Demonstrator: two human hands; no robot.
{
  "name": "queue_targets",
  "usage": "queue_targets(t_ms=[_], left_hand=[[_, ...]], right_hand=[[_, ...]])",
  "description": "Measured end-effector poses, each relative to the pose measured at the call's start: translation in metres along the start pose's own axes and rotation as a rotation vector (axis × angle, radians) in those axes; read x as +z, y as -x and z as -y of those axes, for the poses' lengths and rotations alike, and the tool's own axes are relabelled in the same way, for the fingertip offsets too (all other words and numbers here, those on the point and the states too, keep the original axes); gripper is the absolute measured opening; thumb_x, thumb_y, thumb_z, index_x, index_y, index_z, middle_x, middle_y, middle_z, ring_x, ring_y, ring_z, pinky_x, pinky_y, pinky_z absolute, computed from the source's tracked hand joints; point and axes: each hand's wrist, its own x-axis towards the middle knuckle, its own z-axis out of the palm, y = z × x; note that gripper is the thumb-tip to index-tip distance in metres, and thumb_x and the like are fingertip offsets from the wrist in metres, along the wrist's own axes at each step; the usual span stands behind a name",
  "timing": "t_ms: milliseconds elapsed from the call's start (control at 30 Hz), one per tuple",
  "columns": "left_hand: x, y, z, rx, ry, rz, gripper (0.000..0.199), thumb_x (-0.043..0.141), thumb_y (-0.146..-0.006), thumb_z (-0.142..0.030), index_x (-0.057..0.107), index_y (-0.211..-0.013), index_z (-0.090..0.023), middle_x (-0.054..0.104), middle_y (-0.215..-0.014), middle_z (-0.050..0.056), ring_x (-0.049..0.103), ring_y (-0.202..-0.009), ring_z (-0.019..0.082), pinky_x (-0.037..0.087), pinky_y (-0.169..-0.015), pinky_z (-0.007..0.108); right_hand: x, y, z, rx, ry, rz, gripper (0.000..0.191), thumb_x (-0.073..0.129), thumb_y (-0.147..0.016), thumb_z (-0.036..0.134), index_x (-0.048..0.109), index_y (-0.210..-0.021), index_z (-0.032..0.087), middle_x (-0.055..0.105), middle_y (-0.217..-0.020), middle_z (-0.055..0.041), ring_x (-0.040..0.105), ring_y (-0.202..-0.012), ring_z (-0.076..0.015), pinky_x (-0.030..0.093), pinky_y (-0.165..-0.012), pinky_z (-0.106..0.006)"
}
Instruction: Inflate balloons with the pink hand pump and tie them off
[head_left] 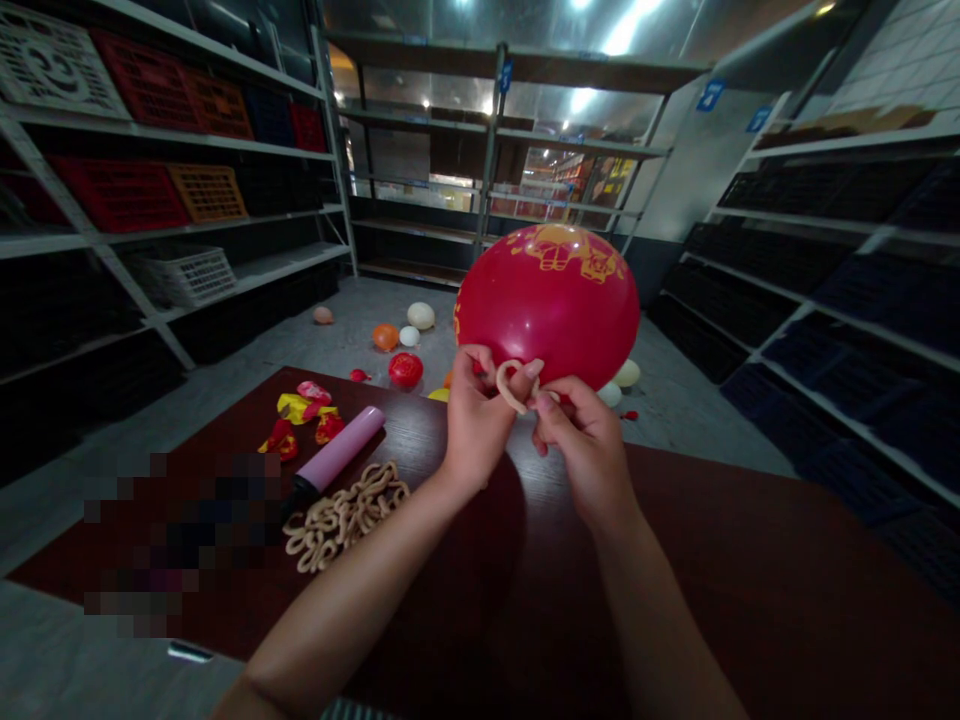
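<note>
A large inflated red balloon (544, 295) with yellow printed figures rises just beyond my hands, above the table's far edge. My left hand (484, 415) is closed at the balloon's near side, where its neck is hidden by my fingers. A beige rubber band (512, 392) loops by my left thumb. My right hand (581, 435) pinches this band between thumb and fingers. On the dark table to the left lie a pile of beige rubber bands (341, 520), a pink hand pump (341, 447) and several uninflated red and yellow balloons (304, 408).
The dark brown table (720, 570) spreads under my arms. Several small inflated balloons, among them a red one (406, 370) and an orange one (385, 337), lie on the grey floor. Shelves with crates (120, 192) line the left; a metal rack (491, 130) stands behind, dark crates (847, 340) at right.
</note>
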Motion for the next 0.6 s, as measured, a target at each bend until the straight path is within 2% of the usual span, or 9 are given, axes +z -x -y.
queue_targets(t_ms=[67,133,200,267,367,433,500,600], left_hand=[[-0.002,0.000,0.002,-0.051,-0.002,0.023,0.042,0.073,-0.081,-0.040,0.038,-0.070,-0.020,0.042,-0.052,-0.008,0.036,-0.042,0.005,0.029,-0.041,0.017],[-0.005,0.000,0.004,-0.093,-0.002,0.065,0.047,0.063,-0.085,-0.053,0.040,-0.063,-0.019,0.035,-0.048,-0.007,0.028,-0.039,0.005,0.022,-0.038,0.019],[-0.008,0.000,0.005,-0.102,0.000,0.114,0.053,0.055,-0.086,-0.062,0.046,-0.059,-0.017,0.032,-0.048,-0.006,0.025,-0.039,0.005,0.020,-0.037,0.020],[-0.011,0.000,0.003,-0.103,-0.022,0.187,0.053,0.052,-0.087,-0.063,0.057,-0.064,-0.016,0.033,-0.050,-0.005,0.026,-0.041,0.006,0.021,-0.038,0.021],[-0.011,0.000,-0.003,-0.056,-0.159,0.323,0.038,0.055,-0.091,-0.050,0.071,-0.086,-0.016,0.046,-0.059,-0.001,0.038,-0.048,0.009,0.032,-0.045,0.022],[-0.010,0.001,-0.006,0.047,-0.291,0.381,0.024,0.058,-0.092,-0.037,0.072,-0.099,-0.019,0.058,-0.076,0.003,0.049,-0.061,0.011,0.042,-0.058,0.024],[-0.009,0.003,-0.006,0.146,-0.381,0.388,0.023,0.057,-0.093,-0.029,0.067,-0.112,-0.021,0.062,-0.091,0.005,0.055,-0.071,0.013,0.046,-0.068,0.025],[-0.008,0.005,-0.002,0.200,-0.401,0.361,0.033,0.055,-0.094,-0.023,0.053,-0.127,-0.022,0.059,-0.089,0.003,0.055,-0.069,0.012,0.045,-0.066,0.023]], right_hand=[[0.003,0.002,0.000,-0.003,-0.031,-0.031,0.024,0.060,-0.088,0.045,0.058,-0.084,0.022,0.042,-0.051,0.0088,0.040,-0.045,-0.0077,0.035,-0.046,-0.024],[0.004,0.002,0.000,-0.004,-0.059,-0.050,0.023,0.060,-0.088,0.045,0.058,-0.084,0.022,0.040,-0.050,0.0092,0.038,-0.044,-0.0075,0.036,-0.047,-0.024],[0.004,0.002,0.002,-0.001,-0.085,-0.056,0.023,0.061,-0.087,0.045,0.057,-0.085,0.022,0.038,-0.049,0.0099,0.036,-0.043,-0.0073,0.036,-0.045,-0.024],[0.003,0.002,0.005,-0.005,-0.113,-0.072,0.023,0.061,-0.087,0.045,0.057,-0.085,0.023,0.036,-0.048,0.0106,0.034,-0.042,-0.0071,0.036,-0.044,-0.023],[0.003,0.002,0.008,-0.029,-0.133,-0.126,0.021,0.061,-0.088,0.043,0.057,-0.085,0.023,0.035,-0.049,0.0106,0.034,-0.042,-0.0069,0.037,-0.045,-0.023],[0.003,0.003,0.009,-0.048,-0.117,-0.160,0.021,0.061,-0.088,0.043,0.056,-0.084,0.023,0.038,-0.051,0.0099,0.035,-0.043,-0.0070,0.038,-0.045,-0.023],[0.002,0.004,0.008,-0.072,-0.058,-0.191,0.020,0.059,-0.089,0.043,0.054,-0.084,0.023,0.042,-0.054,0.0085,0.039,-0.046,-0.0076,0.039,-0.046,-0.023],[0.001,0.006,0.004,-0.140,0.125,-0.242,0.018,0.055,-0.092,0.042,0.053,-0.087,0.024,0.050,-0.061,0.0053,0.047,-0.052,-0.0094,0.041,-0.050,-0.024]])
